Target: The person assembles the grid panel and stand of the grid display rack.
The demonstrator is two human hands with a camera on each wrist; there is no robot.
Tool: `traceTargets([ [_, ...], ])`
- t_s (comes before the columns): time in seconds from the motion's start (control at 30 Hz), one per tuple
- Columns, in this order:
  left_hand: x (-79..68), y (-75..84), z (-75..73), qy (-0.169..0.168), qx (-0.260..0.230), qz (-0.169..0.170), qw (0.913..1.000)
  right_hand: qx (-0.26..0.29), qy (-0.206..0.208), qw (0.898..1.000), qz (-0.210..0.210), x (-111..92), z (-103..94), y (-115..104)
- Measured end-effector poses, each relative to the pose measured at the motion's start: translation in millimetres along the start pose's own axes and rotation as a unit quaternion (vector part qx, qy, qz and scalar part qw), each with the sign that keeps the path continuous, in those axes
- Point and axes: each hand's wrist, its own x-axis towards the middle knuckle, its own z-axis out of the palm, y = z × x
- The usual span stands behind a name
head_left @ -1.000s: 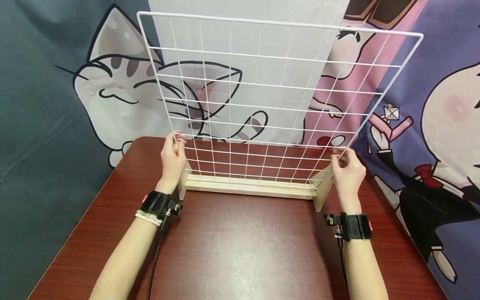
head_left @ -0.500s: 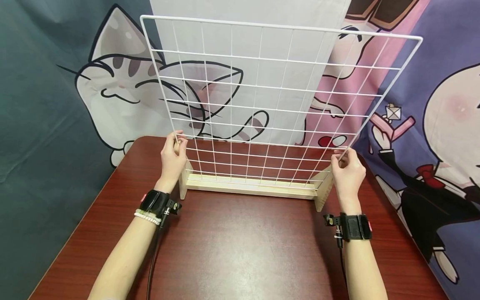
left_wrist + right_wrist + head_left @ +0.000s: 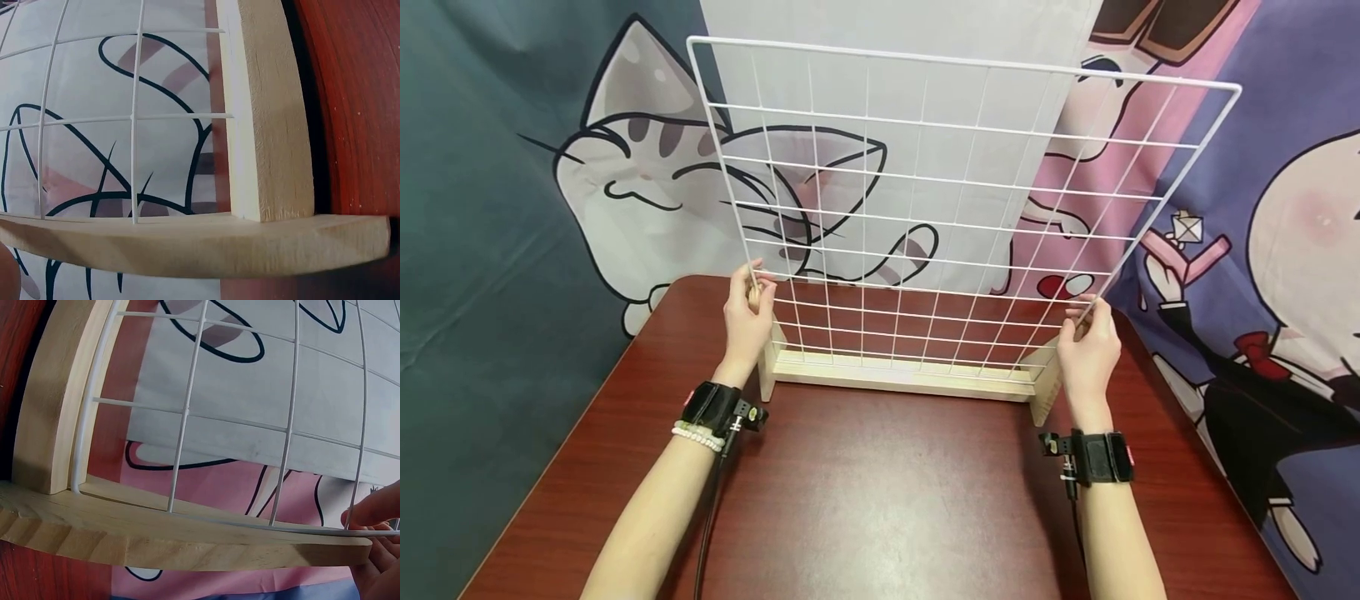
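Note:
A white wire grid panel (image 3: 947, 175) stands in a pale wooden stand (image 3: 895, 379), leaning a little in the head view. Its bottom sits along the crossbar between two wooden side pieces. My left hand (image 3: 748, 321) holds the panel's left edge by the top of the left side piece, thumb and fingers on either side of it. At the opposite edge, my right hand (image 3: 1087, 354) holds the panel near the top of the right side piece (image 3: 206, 540). In the right wrist view, its thumb and fingers touch the wire edge; the left wrist view barely catches the left hand.
A reddish-brown table (image 3: 880, 500) carries the stand toward its far end. Behind hangs a cloth backdrop (image 3: 647, 200) printed with cartoon figures. Each wrist wears a black strap with a small camera, and a cable (image 3: 706, 533) trails from the left one.
The panel's top edge has dropped slightly in the head view, its upper left corner shifting right. My right hand has moved a little left and its grip looks looser; the left has hardly moved.

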Motion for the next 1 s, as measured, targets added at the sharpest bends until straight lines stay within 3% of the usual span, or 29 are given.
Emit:
traceTargets([
  [0.53,0.9,-0.1,7.1,0.023,-0.035,0.0,0.9991,0.016,0.001,1.0,0.005,5,6.5,7],
  [0.77,0.4,-32.8,12.7,0.048,-0.052,-0.002,0.9975,0.021,-0.004,1.0,0.009,6,9.5,7],
  [1.0,0.6,-41.4,17.5,0.063,-0.07,-0.011,0.9955,0.015,-0.004,1.0,0.018,9,11.3,6],
])
